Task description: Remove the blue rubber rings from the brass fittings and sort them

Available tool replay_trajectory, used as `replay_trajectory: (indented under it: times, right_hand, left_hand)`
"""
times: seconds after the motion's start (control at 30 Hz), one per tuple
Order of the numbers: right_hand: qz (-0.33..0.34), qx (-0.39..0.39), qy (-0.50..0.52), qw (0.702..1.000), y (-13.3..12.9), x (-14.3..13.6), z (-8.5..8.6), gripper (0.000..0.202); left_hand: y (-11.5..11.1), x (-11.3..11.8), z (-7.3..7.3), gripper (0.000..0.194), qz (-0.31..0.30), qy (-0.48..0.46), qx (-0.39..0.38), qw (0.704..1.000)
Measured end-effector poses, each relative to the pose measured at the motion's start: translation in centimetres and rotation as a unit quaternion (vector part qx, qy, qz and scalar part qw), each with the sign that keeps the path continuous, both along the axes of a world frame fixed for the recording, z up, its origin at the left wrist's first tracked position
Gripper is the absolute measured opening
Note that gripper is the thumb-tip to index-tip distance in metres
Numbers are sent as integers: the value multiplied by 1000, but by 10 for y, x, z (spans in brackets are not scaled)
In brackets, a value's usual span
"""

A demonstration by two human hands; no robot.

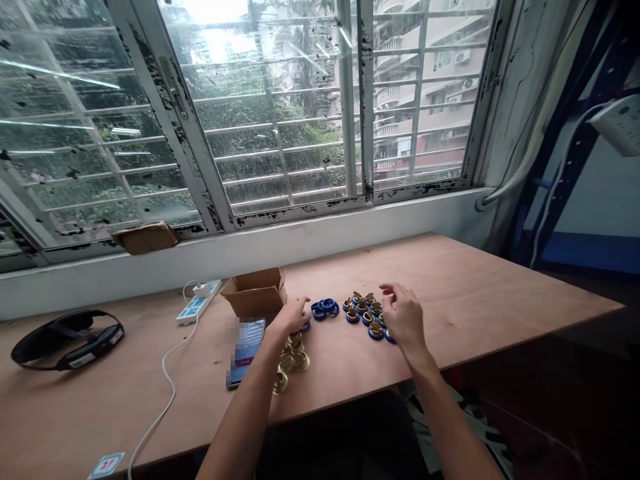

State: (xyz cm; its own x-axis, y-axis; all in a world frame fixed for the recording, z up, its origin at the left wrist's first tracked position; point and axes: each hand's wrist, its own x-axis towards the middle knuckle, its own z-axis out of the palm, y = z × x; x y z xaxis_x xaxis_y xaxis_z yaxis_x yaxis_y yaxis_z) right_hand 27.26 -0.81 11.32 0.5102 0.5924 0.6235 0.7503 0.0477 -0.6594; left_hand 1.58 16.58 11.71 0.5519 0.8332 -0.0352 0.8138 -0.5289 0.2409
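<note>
My left hand (293, 316) is over the table with its fingers bent around a blue ring (307, 326), partly hidden under them. Just below lie several loose gold-coloured metal pieces (299, 361), some covered by my left forearm. A small group of blue rings (325, 308) rests to the right of that hand. My right hand (404, 312) is at the right edge of a cluster of gold pieces set in blue rings (367, 316). Its fingers are apart and loosely bent, and I see nothing held in them; the palm side is hidden.
An open cardboard box (255, 293) stands behind my left hand, with a phone (249, 350) in front of it. Further left are a power strip (199, 303), a white cable (167, 373) and a black headset (70, 343). The wooden table (480, 293) meets a windowed wall.
</note>
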Motion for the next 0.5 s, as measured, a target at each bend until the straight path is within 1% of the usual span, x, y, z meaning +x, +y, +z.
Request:
replay_trajectory:
  times: [0.17, 0.23, 0.3, 0.5]
  right_hand:
    - [-11, -77, 4, 997, -22, 34, 7, 25]
    - [-8, -93, 11, 996, -26, 41, 7, 24]
    - [0, -96, 17, 995, -26, 43, 7, 25]
    - [21, -70, 25, 997, -25, 40, 12, 26]
  left_hand:
    - [2, -7, 2, 67, 12, 20, -17, 1000]
    - [3, -7, 3, 73, 5, 29, -23, 999]
    - [4, -6, 4, 75, -2, 36, -27, 999]
    - [12, 0, 5, 47, 3, 28, -9, 1000]
